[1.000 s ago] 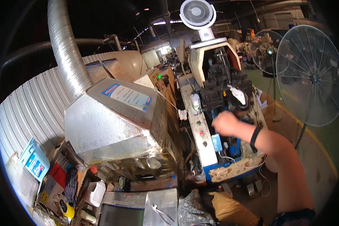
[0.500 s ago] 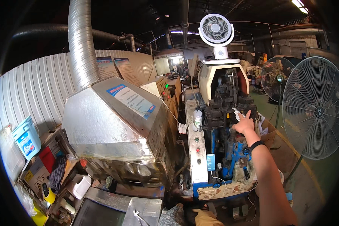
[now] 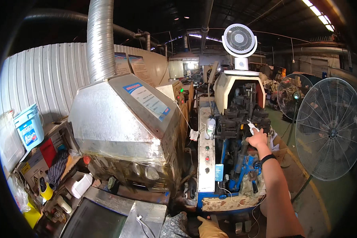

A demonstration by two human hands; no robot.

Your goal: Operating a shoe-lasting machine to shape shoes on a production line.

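My right hand reaches from the lower right, with a black band on its wrist, to the front of a dark, greasy machine. Its fingers are closed on a pale, wrench-like piece, whose tip points up and left towards the machine's dark metal blocks. The fingers hide its lower end. At the lower edge, a yellow glove lies beside grey patterned cloth. I cannot tell whether my left hand is inside that glove.
A sheet-metal hood stands left, with a silver duct above. A pale metal tool lies on a metal plate. The press carries a white fan; a large floor fan stands right. A narrow control panel has buttons.
My right hand has moved from spread fingers over the pale piece to a closed grip on it, lower on the machine. The whole view has shifted slightly.
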